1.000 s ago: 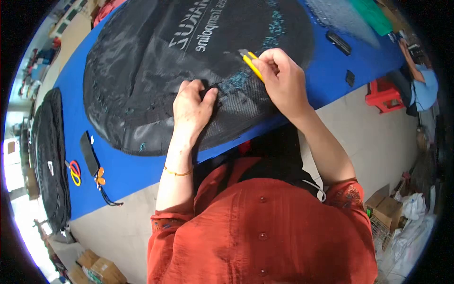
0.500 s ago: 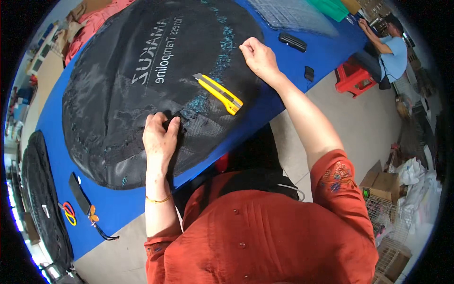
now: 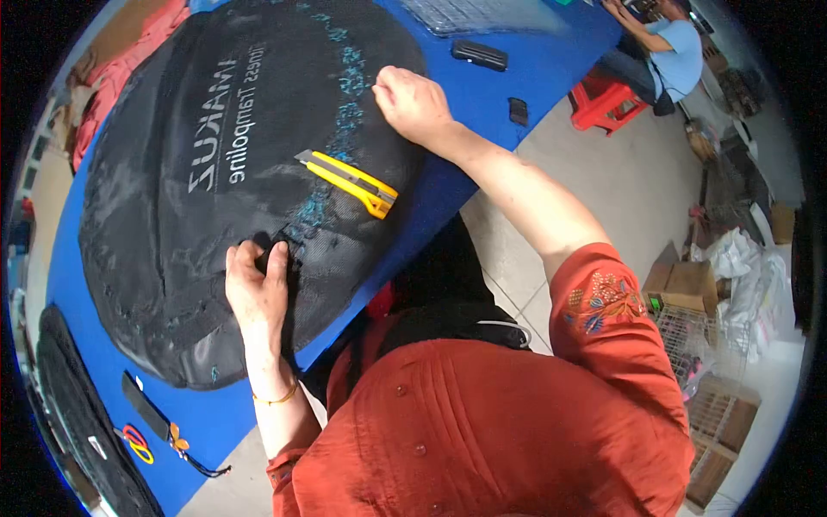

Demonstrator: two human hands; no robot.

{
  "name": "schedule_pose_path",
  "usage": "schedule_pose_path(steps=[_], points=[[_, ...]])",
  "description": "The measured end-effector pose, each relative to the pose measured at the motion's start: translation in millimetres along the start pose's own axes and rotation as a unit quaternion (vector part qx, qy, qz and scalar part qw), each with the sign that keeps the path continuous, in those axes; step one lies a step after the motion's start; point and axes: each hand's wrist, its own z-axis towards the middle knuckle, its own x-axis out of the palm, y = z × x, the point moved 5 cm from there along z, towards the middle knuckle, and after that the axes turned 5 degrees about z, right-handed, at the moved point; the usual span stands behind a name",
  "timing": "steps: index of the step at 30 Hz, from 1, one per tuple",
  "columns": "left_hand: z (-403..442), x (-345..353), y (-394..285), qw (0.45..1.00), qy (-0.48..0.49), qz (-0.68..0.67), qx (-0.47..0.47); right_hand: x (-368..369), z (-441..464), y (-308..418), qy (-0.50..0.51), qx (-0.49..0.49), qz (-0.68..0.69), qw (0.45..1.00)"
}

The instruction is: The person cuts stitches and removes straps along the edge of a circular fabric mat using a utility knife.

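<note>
A big round black fabric bag [image 3: 129,233] lies across the blue table, with "Fitness Trampoline" printed in pale letters. My left hand [image 3: 258,289] pinches a fold of its black fabric near the front, thumb against bent fingers. Over the bag's right part, my right hand [image 3: 413,105] is closed with fingertips together; what it may hold is too small to make out. Between the hands a yellow utility knife [image 3: 351,183] rests on the bag, blade tip out. Teal thread scraps [image 3: 346,95] are strewn in a curved band along the fabric.
On the blue table [image 3: 194,431] lie scissors [image 3: 138,443], a dark strip with a cord [image 3: 146,407], a black case [image 3: 480,56] and a small black item [image 3: 518,111]. Another black bag [image 3: 82,414] lies left. A person in light blue [image 3: 677,60] sits beyond, on a red stool [image 3: 603,105].
The view has turned, so the table and bag appear shifted left and downward. My left hand stays on the same fold; my right hand has barely shifted over the bag.
</note>
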Motion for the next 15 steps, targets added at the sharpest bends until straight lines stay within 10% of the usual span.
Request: schedule_pose_path(steps=[15], points=[[-0.8,2.8,-3.7,1.000,-0.007,-0.010,0.001,0.7,-1.8,2.1,-0.042,-0.053,0.010,0.998]])
